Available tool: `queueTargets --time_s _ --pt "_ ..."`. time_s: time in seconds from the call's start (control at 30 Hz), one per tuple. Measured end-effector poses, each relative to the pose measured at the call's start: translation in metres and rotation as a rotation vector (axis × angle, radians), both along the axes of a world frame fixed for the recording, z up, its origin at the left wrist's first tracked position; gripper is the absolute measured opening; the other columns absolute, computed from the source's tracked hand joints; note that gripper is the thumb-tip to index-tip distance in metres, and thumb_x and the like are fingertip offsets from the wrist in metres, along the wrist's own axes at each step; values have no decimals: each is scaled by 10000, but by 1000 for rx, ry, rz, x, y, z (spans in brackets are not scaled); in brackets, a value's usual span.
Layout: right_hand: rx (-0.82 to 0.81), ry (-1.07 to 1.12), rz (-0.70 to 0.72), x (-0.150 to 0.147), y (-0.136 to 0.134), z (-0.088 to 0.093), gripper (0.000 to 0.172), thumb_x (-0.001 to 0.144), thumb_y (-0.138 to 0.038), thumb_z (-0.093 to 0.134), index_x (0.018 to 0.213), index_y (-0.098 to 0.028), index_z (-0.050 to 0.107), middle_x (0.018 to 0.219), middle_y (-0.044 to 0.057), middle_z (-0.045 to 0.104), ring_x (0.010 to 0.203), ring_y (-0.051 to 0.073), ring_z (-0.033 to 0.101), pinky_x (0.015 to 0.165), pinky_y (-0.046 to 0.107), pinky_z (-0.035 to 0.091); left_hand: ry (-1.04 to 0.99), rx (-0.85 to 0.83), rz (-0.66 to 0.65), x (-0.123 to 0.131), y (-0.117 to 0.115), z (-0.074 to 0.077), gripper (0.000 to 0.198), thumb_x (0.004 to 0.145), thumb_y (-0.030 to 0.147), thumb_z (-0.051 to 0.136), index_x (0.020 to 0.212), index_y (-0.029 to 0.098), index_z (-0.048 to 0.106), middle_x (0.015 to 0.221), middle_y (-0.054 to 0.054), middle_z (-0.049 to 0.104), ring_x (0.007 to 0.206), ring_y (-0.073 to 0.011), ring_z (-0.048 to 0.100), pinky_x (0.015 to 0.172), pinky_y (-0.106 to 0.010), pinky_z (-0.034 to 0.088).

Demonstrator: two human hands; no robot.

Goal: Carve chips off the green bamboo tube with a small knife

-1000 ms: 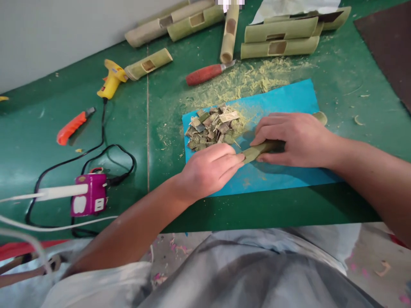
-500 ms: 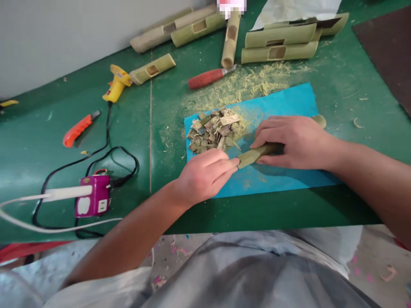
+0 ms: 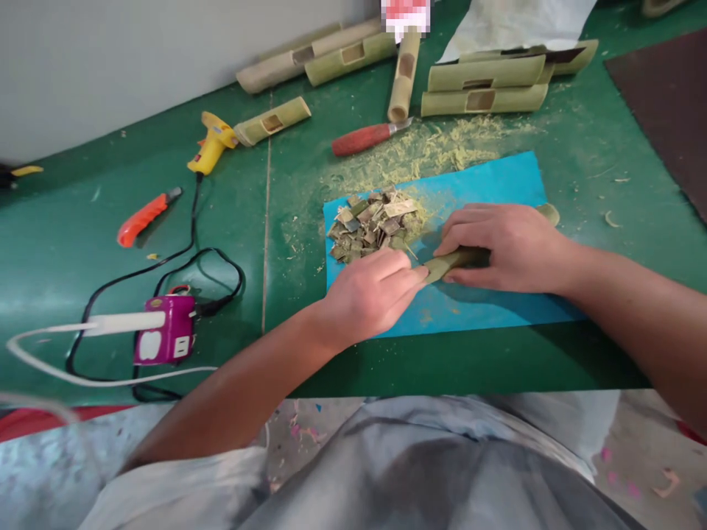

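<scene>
My right hand [image 3: 505,246] is wrapped over a green bamboo piece [image 3: 446,263] above the blue sheet [image 3: 486,173], its far end poking out beyond the hand. My left hand [image 3: 378,291] is closed, with thumb and fingers pressed at the near end of the same piece. Whether it holds something small there is hidden. Just beyond my left hand lies a pile of cut bamboo chips [image 3: 370,224] on the sheet's left part, with pale shavings [image 3: 453,151] scattered behind it.
Behind are a red-handled knife [image 3: 361,140] and notched bamboo tubes [image 3: 486,99]. To the left lie a yellow glue gun [image 3: 210,143], an orange cutter [image 3: 144,219] and a purple power adapter [image 3: 171,331] with looping cables. A dark mat [image 3: 663,103] is at right.
My left hand has moved right along the bamboo piece, closer to my right hand. The view has shifted slightly, and my right hand keeps its grip.
</scene>
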State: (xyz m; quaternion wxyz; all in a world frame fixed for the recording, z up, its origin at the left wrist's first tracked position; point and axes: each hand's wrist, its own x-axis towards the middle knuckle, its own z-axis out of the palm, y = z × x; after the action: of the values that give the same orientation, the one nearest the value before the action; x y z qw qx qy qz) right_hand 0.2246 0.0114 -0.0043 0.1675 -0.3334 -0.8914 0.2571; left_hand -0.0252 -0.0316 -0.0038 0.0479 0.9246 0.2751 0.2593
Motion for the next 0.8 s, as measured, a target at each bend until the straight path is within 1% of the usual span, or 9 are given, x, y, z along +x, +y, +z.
queueTargets --time_s 0.1,0.23,0.37,0.4,0.5,0.57,0.67,0.8 --pt "8 -16 9 0 0 1 196 839 -415 643 897 -237 702 994 63 704 932 251 640 739 360 433 -2 -12 25 -2 -1 -1 141 1003 174 526 973 148 661 748 -30 631 665 -124 559 614 -246 451" --pt "9 -18 9 0 0 2 202 836 -424 648 892 -236 695 987 63 703 923 252 641 737 364 437 12 -22 2 -3 0 -3 198 1008 167 503 875 151 648 749 -34 622 657 -122 551 605 -250 442" --pt "-3 -23 14 0 0 1 183 842 -409 644 904 -243 690 991 63 700 933 252 639 748 370 440 15 -12 9 -3 -1 -3 153 1006 156 503 969 150 651 768 -32 633 682 -127 571 609 -244 451" --pt "-2 -21 15 0 0 1 180 840 -408 647 903 -244 689 997 63 700 941 255 639 751 371 441 19 -9 16 -2 -1 -3 155 1006 157 503 958 152 650 766 -31 632 680 -126 569 611 -244 452" --pt "-6 -16 10 0 0 1 179 835 -410 653 897 -245 686 994 63 698 939 257 637 750 371 440 43 7 9 -1 -1 -2 231 1015 162 476 849 159 635 747 -30 616 660 -126 550 609 -250 445" --pt "-6 -17 13 0 0 2 183 839 -408 645 896 -239 685 983 65 696 927 253 635 746 368 437 56 12 6 -1 -1 -1 239 1017 156 463 854 160 637 746 -28 615 659 -125 546 604 -249 439" --pt "-3 -29 35 0 1 3 194 845 -410 637 899 -230 684 979 66 697 923 245 635 739 360 434 54 7 36 -1 -2 -2 207 1009 150 475 892 156 646 753 -27 618 662 -127 547 597 -248 432" --pt "-14 -41 21 -1 1 6 184 832 -401 648 900 -235 685 986 67 700 927 249 641 735 361 441 67 19 9 -1 -2 -3 262 1020 168 457 832 157 638 750 -38 611 664 -137 541 605 -262 434"
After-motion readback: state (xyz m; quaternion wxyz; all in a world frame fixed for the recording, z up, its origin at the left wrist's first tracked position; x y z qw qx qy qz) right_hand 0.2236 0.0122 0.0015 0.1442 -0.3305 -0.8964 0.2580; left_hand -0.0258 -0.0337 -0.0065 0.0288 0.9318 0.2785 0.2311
